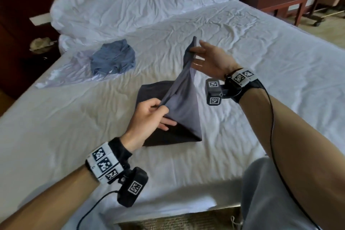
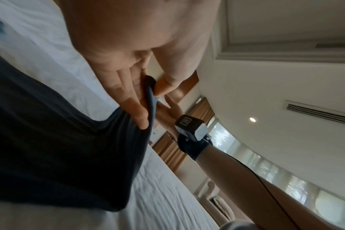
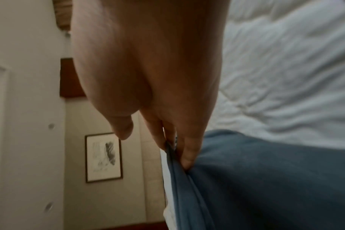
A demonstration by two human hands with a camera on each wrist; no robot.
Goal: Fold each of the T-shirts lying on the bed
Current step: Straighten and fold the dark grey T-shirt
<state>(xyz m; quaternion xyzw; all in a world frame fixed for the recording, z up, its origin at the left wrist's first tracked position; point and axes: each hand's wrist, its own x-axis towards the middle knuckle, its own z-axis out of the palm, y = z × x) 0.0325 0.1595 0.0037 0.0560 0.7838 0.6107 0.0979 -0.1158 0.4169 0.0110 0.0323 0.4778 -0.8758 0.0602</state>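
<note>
A dark grey T-shirt point(image 1: 158, 136) lies partly folded in the middle of the bed, one flap lifted into a tent. My left hand point(image 1: 160, 107) pinches the near end of the flap's edge between thumb and fingers; the left wrist view shows this left hand point(image 2: 151, 91) and the dark shirt point(image 2: 49, 140) hanging below. My right hand point(image 1: 193, 53) holds the far end higher, other fingers spread. In the right wrist view the right hand point(image 3: 172, 151) nips the shirt point(image 3: 266, 179) between two fingers, thumb apart. A blue T-shirt point(image 1: 113, 59) lies crumpled at the back left.
The blue shirt rests on a clear plastic bag point(image 1: 61, 73). A white duvet point(image 1: 140, 2) is heaped along the far side of the bed point(image 1: 280, 80). A dark wooden nightstand point(image 1: 281, 0) stands at the back right. My grey-trousered leg point(image 1: 270, 198) is at the near edge.
</note>
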